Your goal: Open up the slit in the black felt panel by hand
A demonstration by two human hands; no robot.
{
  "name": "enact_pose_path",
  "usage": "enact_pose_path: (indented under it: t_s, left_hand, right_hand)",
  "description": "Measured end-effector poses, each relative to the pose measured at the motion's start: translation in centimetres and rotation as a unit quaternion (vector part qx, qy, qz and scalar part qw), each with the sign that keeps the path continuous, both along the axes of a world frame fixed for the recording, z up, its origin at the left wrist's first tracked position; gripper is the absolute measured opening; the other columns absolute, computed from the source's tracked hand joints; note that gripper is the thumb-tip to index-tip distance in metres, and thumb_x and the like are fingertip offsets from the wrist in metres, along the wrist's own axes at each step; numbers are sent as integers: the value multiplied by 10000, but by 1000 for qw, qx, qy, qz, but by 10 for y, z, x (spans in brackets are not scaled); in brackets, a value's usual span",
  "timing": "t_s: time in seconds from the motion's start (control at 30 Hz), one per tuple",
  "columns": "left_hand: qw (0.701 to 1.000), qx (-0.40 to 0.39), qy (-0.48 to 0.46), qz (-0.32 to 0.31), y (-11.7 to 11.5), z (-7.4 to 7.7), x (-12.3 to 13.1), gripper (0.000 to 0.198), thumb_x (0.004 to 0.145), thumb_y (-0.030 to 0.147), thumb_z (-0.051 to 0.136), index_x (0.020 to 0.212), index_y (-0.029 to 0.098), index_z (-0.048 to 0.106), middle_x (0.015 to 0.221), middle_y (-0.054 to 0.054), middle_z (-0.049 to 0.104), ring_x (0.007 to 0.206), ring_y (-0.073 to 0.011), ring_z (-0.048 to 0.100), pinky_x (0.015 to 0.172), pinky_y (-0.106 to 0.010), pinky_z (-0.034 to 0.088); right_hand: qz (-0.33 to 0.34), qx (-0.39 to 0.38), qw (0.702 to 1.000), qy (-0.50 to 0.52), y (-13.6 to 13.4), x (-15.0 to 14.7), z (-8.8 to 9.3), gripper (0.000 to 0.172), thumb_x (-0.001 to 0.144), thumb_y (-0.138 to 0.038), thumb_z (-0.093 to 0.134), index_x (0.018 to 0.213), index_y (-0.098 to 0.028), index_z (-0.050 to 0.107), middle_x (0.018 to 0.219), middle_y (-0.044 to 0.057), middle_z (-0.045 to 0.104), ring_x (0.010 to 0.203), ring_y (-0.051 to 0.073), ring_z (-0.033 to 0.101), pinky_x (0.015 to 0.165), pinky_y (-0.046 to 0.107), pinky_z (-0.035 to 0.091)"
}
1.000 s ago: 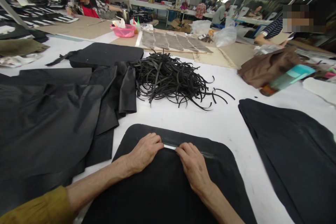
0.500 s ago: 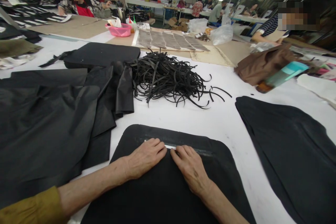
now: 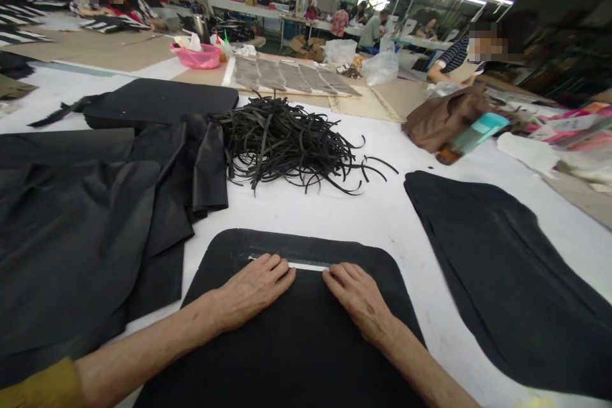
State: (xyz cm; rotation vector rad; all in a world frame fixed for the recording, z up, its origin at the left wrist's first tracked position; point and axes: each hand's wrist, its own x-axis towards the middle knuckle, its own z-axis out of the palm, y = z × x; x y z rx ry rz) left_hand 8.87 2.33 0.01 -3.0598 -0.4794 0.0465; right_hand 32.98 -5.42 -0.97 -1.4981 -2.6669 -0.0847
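A black panel (image 3: 229, 245) with rounded corners lies on the white table before me. On top of it is a black sheet (image 3: 306, 331), and a thin white strip (image 3: 308, 266) shows along that sheet's far edge. My left hand (image 3: 261, 284) is closed at this edge, left of the visible strip, fingers bent over it and thumb pointing inward. To the right, my right hand (image 3: 356, 290) is closed at the same edge in much the same way. The fingertips press down at the strip; what lies under them is hidden.
Beyond the panel is a heap of thin black strips (image 3: 287, 143). Black sheets lie left (image 3: 71, 223) and right (image 3: 497, 268). Farther back stand a pink basket (image 3: 196, 56), a brown bag (image 3: 442, 118) and a turquoise-topped bottle (image 3: 473, 137). Several people work in the background.
My hands have moved apart along the sheet's edge, so more of the white strip shows between them. The view has turned slightly to the right.
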Motion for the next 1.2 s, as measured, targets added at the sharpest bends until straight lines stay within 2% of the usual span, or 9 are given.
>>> enact_pose_path:
  t_s: [0.23, 0.43, 0.53, 0.67, 0.73, 0.9, 1.0, 1.2]
  left_hand:
    - [999, 32, -13, -24, 1, -8, -12, 406, 799, 25, 371, 1192, 87, 456, 1101, -118, 545, 936, -233, 484, 824, -355, 416]
    - [998, 47, -31, -28, 2, -13, -14, 390, 800, 13, 378, 1168, 81, 489, 1083, -132, 565, 934, -235, 510, 820, -359, 423]
    - [998, 51, -43, -22, 1, -17, -14, 402, 786, 14, 410, 1174, 88, 489, 1083, -135, 563, 956, -244, 505, 833, -368, 415]
    - [997, 54, -49, -18, 1, -19, -16, 408, 797, 16, 398, 1187, 101, 483, 1097, -128, 561, 974, -240, 500, 855, -363, 406]
    - [998, 49, -47, -17, 1, -19, -17, 415, 795, 17, 397, 1193, 103, 478, 1106, -129, 558, 982, -240, 500, 859, -363, 406]
    - [998, 30, -47, -5, 1, -16, -18, 433, 791, 12, 388, 1207, 109, 460, 1102, -119, 556, 980, -235, 500, 852, -364, 411]
    - [999, 13, -45, -2, 1, -13, -21, 421, 795, 7, 380, 1194, 115, 459, 1066, -108, 562, 945, -217, 504, 835, -345, 416]
    - [998, 13, -56, -21, 8, -3, -34, 302, 848, 27, 343, 1090, 121, 499, 975, -96, 564, 856, -184, 503, 811, -318, 416]
  right_hand:
    - [-12, 10, 998, -59, -14, 28, 4, 262, 870, -88, 405, 1089, -121, 546, 956, 97, 570, 847, 201, 490, 749, 338, 423]
    - [-42, 19, 996, -81, -26, 41, 4, 290, 834, -55, 424, 1094, -103, 543, 962, 105, 573, 842, 219, 498, 735, 349, 450]
    - [-70, 15, 996, -49, -35, 49, 0, 283, 832, -44, 418, 1080, -92, 545, 999, 116, 564, 887, 223, 496, 761, 342, 464]
    - [-143, 39, 988, 41, -43, 55, -5, 278, 837, -10, 376, 1016, -113, 563, 1051, 107, 545, 936, 199, 493, 786, 303, 473]
    - [-168, 54, 983, 50, -43, 53, -5, 319, 834, 2, 357, 1055, -117, 555, 1046, 107, 543, 931, 195, 501, 774, 298, 483]
    - [-121, 29, 992, -22, -39, 44, 4, 397, 809, 7, 359, 1156, -96, 521, 1006, 121, 556, 902, 209, 513, 780, 327, 495]
    - [-100, 50, 993, -44, -38, 43, 1, 381, 809, -12, 372, 1154, -78, 520, 1002, 133, 565, 898, 216, 519, 767, 335, 499]
    - [-118, 92, 986, -80, -35, 45, -9, 367, 777, -11, 432, 1110, -104, 555, 1001, 113, 583, 892, 236, 520, 787, 395, 456]
